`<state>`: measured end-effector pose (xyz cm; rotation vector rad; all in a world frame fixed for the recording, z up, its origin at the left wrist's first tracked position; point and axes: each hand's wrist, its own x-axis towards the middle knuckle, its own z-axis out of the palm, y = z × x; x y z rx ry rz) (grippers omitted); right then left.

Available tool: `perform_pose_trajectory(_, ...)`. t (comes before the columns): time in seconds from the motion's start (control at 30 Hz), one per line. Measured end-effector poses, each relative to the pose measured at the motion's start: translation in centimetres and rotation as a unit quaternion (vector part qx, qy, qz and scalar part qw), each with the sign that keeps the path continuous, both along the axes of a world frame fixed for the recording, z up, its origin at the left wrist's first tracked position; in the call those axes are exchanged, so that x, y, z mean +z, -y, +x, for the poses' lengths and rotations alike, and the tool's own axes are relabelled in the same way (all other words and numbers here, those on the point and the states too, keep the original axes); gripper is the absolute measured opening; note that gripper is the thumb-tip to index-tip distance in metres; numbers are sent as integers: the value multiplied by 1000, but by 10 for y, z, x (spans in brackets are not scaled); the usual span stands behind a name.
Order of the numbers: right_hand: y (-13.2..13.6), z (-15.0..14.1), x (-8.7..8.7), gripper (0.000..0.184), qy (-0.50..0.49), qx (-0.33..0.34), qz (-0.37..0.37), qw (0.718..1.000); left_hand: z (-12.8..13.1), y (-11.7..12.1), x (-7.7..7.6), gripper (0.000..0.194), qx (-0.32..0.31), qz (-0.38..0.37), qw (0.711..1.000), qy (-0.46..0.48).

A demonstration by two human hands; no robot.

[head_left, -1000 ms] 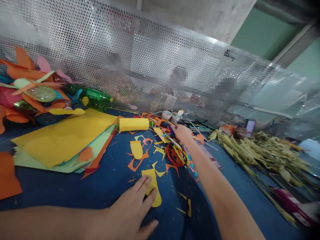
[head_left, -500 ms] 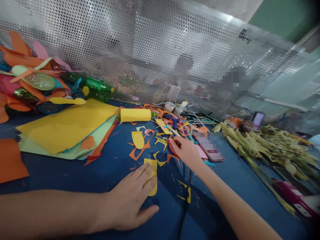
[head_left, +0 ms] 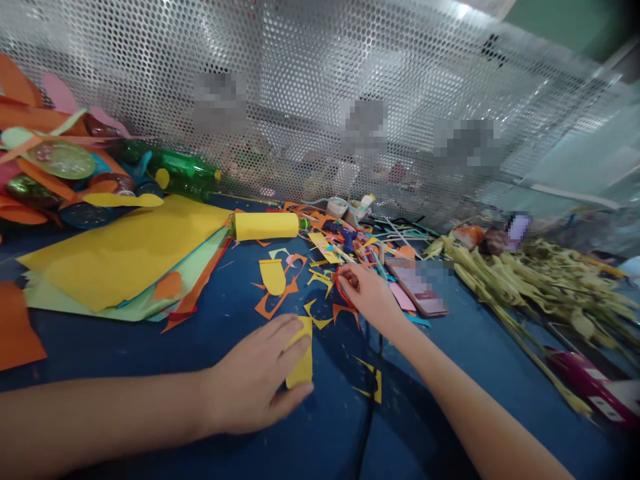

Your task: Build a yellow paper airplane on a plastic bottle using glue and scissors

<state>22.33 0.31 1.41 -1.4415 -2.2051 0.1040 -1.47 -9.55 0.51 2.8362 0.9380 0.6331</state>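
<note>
My left hand [head_left: 260, 377] rests over a yellow paper piece [head_left: 300, 353], thumb and fingers apart, pressing it to the blue tabletop [head_left: 150, 357] on the side nearest me. My right hand [head_left: 367, 297] is further toward the far edge, fingertips drawn in beside a red loop [head_left: 342, 288]; I cannot tell whether they grip it.

The tabletop is scuffed and flecked. Orange and yellow scraps [head_left: 275, 303] lie about its middle, and a black cord [head_left: 367, 423] runs toward the near edge. A phone [head_left: 417, 287] lies just right of my right hand. Along the far edge stands a perforated screen [head_left: 305, 73]; blurred people show behind it, and a green panel [head_left: 555, 27] fills the room's upper right.

Toward the far left corner are paper flowers [head_left: 60, 160] and a green bottle [head_left: 185, 163], with a fanned paper stack [head_left: 125, 257] nearer me. A yellow-wrapped bottle [head_left: 267, 226] lies near the far edge, and dried husks [head_left: 540, 280] heap on the right.
</note>
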Motion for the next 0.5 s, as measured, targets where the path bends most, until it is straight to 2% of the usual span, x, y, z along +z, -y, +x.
perform_pose_trajectory(0.1, 0, 1, 1, 12, 17, -11, 15, 1000, -8, -34, 7, 26, 58, -20, 998, 25)
perform_pose_trajectory(0.2, -3, 1, -1, 13, 34, -5, 27, 999, -21, -69, 8, 20, 99, -16, 993, 69)
perform_pose_trajectory(0.27, -6, -1, -2, 15, 46, 15, 51, 998, -27, -83, 6, 19, 110, -8, 990, 86)
perform_pose_trajectory(0.37, -12, -5, -6, 18, 69, 36, 75, 994, -26, -81, 4, 21, 88, -7, 991, 96)
perform_pose_trajectory(0.5, -17, -11, -12, 16, 94, 37, 70, 992, -11, -48, 6, 21, -9, -21, 995, 98)
